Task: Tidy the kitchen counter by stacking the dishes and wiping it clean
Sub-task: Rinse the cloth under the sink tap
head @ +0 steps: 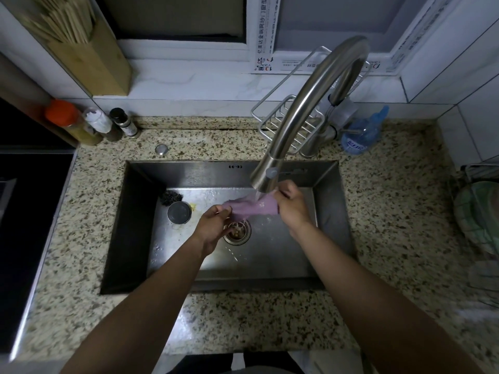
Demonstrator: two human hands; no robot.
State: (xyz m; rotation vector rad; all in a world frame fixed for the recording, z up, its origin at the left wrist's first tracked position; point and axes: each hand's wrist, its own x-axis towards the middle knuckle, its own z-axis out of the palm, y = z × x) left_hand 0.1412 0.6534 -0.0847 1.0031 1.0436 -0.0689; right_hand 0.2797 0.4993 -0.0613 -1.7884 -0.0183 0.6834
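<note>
A purple cloth [252, 207] is stretched between both hands over the steel sink [332, 211], right under the running water of the tall faucet [305, 114]. My left hand [213, 225] pinches the cloth's left end above the drain [237, 233]. My right hand [290, 203] grips the cloth's right end just beside the faucet head. Dishes [478, 211] sit in a wire rack at the right edge, partly cut off.
A round drain plug [179, 211] and a dark scrubber [171, 197] lie in the sink's left part. Bottles [91, 122] stand at the back left, a blue bottle [361, 133] and a wire soap rack [286, 125] behind the faucet. A black cooktop [24, 206] borders the speckled counter [391, 238] at the left.
</note>
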